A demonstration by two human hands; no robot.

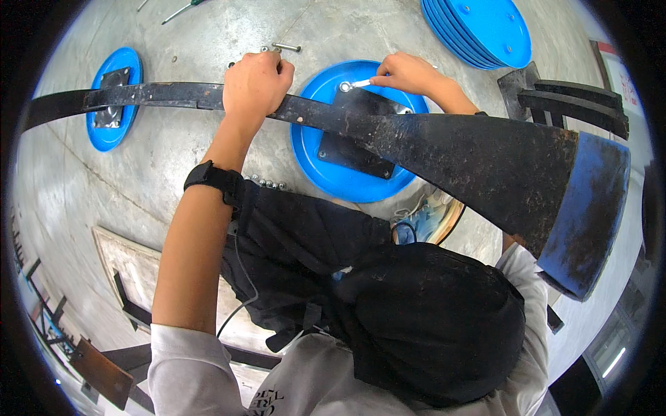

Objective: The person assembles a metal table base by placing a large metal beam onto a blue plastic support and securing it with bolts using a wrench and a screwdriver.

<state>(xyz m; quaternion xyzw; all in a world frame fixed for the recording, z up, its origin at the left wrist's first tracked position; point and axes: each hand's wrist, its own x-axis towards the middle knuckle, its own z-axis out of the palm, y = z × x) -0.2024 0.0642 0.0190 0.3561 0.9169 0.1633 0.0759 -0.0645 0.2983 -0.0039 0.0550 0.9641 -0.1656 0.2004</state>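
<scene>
1. Gripping one long black metal bar (177,94) at upper centre, the left hand (257,81) is closed in a fist; the bar spans the frame from the left edge to a broad blue-painted end at right.
2. The right hand (406,73), right of upper centre, pinches a ring spanner (361,84) narrowly by its handle. The ring lies at a corner of the black plate (357,156) in the blue disc (309,149); whether it sits fully on a fastener, I cannot tell.
3. The ring could slip off and knock the fingertips against the plate, likely from poor seating or a tilted pull.
4. If the left hand's grip loosened, the bar might swing or twist, dragging the parts beneath out of line.
5. Loose hardware at top centre could roll away if bumped by a wrist.
6. Counted: two hands, one spanner, one bar. Two discs lie singly, centre and upper left, each with one black plate; about six more form the disc stack (479,31) at upper right, its edges too close to count surely. One long bolt (288,47) shows clearly at top centre.
</scene>
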